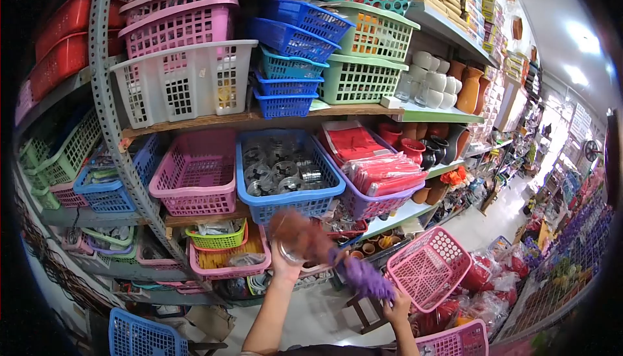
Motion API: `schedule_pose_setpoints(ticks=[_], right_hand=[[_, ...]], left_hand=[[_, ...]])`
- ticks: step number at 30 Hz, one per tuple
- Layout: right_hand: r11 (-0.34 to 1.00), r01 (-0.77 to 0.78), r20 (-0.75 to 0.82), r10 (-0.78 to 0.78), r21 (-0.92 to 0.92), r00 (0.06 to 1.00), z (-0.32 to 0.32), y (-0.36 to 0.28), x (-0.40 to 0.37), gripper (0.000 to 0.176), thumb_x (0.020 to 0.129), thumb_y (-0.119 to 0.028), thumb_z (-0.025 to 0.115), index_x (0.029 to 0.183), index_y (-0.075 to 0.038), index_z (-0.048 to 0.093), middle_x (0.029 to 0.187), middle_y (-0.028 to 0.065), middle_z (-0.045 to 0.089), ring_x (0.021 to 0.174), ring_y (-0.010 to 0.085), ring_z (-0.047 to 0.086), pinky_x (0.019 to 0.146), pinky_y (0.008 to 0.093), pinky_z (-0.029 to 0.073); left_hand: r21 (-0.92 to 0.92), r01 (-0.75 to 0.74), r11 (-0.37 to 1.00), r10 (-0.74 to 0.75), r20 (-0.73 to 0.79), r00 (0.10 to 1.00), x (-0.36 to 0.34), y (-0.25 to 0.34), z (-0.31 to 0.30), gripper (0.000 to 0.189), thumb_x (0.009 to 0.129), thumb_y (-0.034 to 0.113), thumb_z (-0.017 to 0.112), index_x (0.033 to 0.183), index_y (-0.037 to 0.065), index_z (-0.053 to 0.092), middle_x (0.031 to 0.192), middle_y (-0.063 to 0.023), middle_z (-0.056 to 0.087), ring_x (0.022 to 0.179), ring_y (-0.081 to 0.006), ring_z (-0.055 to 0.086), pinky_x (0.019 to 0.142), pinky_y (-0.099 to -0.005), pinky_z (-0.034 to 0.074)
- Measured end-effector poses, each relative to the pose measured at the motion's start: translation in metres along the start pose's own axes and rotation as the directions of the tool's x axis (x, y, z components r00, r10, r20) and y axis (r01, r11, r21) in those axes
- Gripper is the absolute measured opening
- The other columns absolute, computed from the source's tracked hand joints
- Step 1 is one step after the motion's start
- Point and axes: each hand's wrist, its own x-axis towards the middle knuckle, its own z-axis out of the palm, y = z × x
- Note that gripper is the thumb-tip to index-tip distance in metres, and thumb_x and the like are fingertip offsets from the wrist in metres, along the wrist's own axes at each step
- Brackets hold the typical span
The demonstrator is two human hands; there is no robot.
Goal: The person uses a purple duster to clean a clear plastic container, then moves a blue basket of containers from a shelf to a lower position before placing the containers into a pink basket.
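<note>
My left hand (pixel 287 270) is raised in front of the blue basket (pixel 290 208), its fingers closed around a clear, round-rimmed object (pixel 292 253). A long, fluffy-looking thing (pixel 366 278), reddish-brown at its upper left end and purple at its lower right end, stretches between my hands, smeared by motion. Its brown end overlaps the clear object in this view. My right hand (pixel 397 308) is closed on the purple end, lower and to the right. Clear round packs with silver pieces (pixel 285 169) lie in the blue basket.
A pink basket (pixel 193 203) and a purple basket of red packets (pixel 389 201) flank the blue one on the shelf. Stacked baskets (pixel 292 38) fill the shelf above. At lower right sits another pink basket (pixel 429 268) by red bagged goods (pixel 483 270). A metal post (pixel 104 64) rises at left.
</note>
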Motion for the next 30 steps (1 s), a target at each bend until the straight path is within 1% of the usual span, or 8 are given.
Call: schedule_pose_setpoints(ticks=[2,6,8,10,14,17,28,30], right_hand=[[0.987,-0.157,-0.022,0.156,-0.043,0.988,-0.003,-0.007,-0.002,0.029,0.066,-0.009,0.061,0.094,-0.006,0.063,0.075,0.0142,0.060,0.064,0.0345,0.060,0.056,0.0368,0.046],[0.996,0.087,-0.031,-0.086,0.038,0.996,-0.005,0.007,-0.009,0.031,0.068,-0.010,0.062,0.099,-0.007,0.062,0.077,0.0148,0.062,0.065,0.0340,0.060,0.056,0.0373,0.046],[0.997,-0.076,0.037,0.077,-0.035,0.996,0.000,0.012,-0.015,0.031,0.067,-0.011,0.063,0.097,-0.006,0.063,0.078,0.0153,0.062,0.064,0.0339,0.060,0.056,0.0370,0.047],[0.981,-0.190,-0.011,0.190,-0.047,0.982,0.000,0.002,-0.008,0.032,0.065,-0.012,0.063,0.097,-0.006,0.063,0.077,0.0157,0.062,0.063,0.0345,0.060,0.057,0.0368,0.047],[0.997,0.071,-0.030,-0.070,0.036,0.997,-0.011,0.000,-0.008,0.032,0.068,-0.010,0.063,0.100,-0.006,0.062,0.082,0.0171,0.063,0.068,0.0355,0.062,0.060,0.0385,0.048],[0.974,-0.220,-0.059,0.217,-0.050,0.974,0.000,0.001,-0.012,0.027,0.067,-0.013,0.063,0.093,-0.005,0.064,0.080,0.0165,0.064,0.065,0.0339,0.061,0.057,0.0375,0.047],[0.995,-0.103,-0.028,0.104,0.016,0.994,-0.010,0.002,-0.019,0.032,0.068,-0.012,0.063,0.100,-0.005,0.063,0.080,0.0174,0.064,0.067,0.0355,0.062,0.058,0.0384,0.048],[0.996,0.048,-0.019,-0.046,0.075,0.999,-0.009,0.007,-0.019,0.034,0.069,-0.013,0.063,0.102,-0.005,0.062,0.081,0.0172,0.064,0.069,0.0355,0.062,0.059,0.0391,0.048]], left_hand=[[0.058,0.013,0.998,-0.015,0.034,0.999,0.008,-0.002,-0.013,0.053,0.089,0.047,0.042,0.128,0.012,0.046,0.126,-0.0103,0.052,0.115,-0.0281,0.050,0.098,-0.0475,0.039],[-0.138,0.092,0.986,-0.061,0.214,0.975,-0.001,-0.001,-0.006,0.052,0.089,0.047,0.040,0.131,0.016,0.044,0.128,-0.0115,0.050,0.117,-0.0280,0.049,0.100,-0.0482,0.036],[0.045,0.025,0.999,-0.023,-0.047,0.999,0.002,0.002,0.001,0.050,0.089,0.046,0.040,0.126,0.012,0.048,0.124,-0.0134,0.053,0.114,-0.0284,0.052,0.098,-0.0466,0.039],[0.066,0.010,0.998,-0.013,0.051,0.999,0.005,0.003,-0.005,0.049,0.089,0.045,0.040,0.125,0.011,0.048,0.125,-0.0122,0.052,0.113,-0.0276,0.052,0.096,-0.0458,0.041],[-0.023,0.042,0.999,-0.035,0.245,0.969,0.008,0.002,-0.021,0.051,0.092,0.042,0.037,0.130,0.009,0.043,0.128,-0.0090,0.051,0.118,-0.0241,0.048,0.100,-0.0426,0.038],[0.068,0.011,0.998,-0.011,0.008,1.000,0.000,0.007,0.000,0.050,0.091,0.043,0.039,0.128,0.009,0.046,0.123,-0.0080,0.054,0.113,-0.0238,0.052,0.097,-0.0416,0.041],[0.097,0.008,0.995,-0.003,-0.049,0.999,-0.002,0.002,-0.006,0.054,0.088,0.050,0.042,0.124,0.010,0.047,0.123,-0.0092,0.053,0.111,-0.0256,0.053,0.095,-0.0430,0.042],[-0.009,0.047,0.999,-0.045,0.143,0.989,-0.007,0.002,-0.002,0.054,0.089,0.050,0.042,0.127,0.012,0.045,0.122,-0.0088,0.053,0.110,-0.0263,0.052,0.095,-0.0454,0.042]])
